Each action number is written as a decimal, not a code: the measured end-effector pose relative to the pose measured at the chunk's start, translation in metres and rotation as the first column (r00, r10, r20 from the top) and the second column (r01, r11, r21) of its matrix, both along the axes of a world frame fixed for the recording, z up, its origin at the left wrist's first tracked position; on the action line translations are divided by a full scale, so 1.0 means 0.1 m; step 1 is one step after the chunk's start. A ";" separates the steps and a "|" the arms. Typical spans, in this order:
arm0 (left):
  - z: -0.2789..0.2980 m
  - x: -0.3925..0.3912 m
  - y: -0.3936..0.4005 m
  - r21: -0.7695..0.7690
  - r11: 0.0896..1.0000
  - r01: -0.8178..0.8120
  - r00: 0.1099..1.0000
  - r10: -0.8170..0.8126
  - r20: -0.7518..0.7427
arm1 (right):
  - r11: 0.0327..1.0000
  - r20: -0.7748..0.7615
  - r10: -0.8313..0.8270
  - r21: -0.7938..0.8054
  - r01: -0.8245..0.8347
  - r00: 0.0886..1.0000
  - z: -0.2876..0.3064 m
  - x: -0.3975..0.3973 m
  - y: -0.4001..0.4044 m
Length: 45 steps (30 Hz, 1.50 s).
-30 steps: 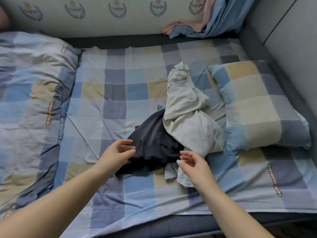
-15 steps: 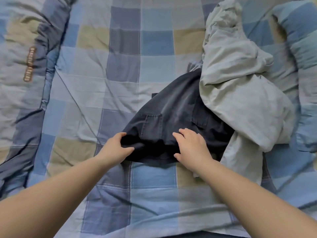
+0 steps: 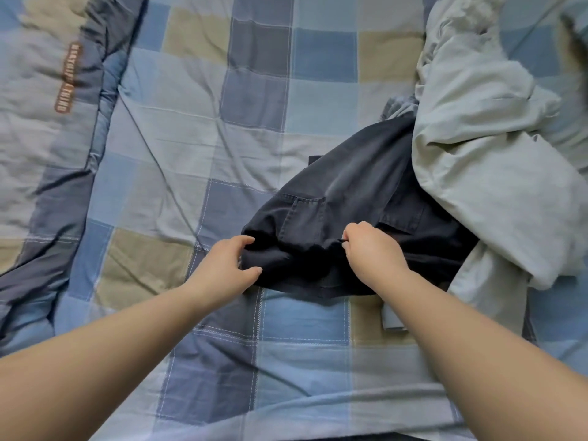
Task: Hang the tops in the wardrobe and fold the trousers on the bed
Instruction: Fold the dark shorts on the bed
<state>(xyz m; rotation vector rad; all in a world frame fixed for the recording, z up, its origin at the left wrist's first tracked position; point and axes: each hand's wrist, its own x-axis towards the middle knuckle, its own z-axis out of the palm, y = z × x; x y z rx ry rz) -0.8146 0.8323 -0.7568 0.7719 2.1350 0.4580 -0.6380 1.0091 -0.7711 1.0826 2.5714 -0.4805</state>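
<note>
Now both hands pinch the dark trousers (image 3: 343,198) — left hand (image 3: 222,268) at the edge; right hand (image 3: 370,249) mid-waistband.

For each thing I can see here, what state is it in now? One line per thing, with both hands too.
Dark trousers: unfolded, bunched on the bed, far part under the pale garment.
Pale green garment: crumpled heap, lying partly over the trousers.
Left hand: grips the near left edge of the trousers.
Right hand: pinches the trousers' near edge, fingers curled.
Checked bed cover: spread out, creased.
Quilt: bunched at the left.
</note>
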 end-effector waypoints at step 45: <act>5.61 -1.21 -1.16 0.660 0.729 0.181 0.937 0.077 -0.342 | 0.728 -0.566 -0.473 -0.683 -0.062 0.675 5.78 -1.29 -1.43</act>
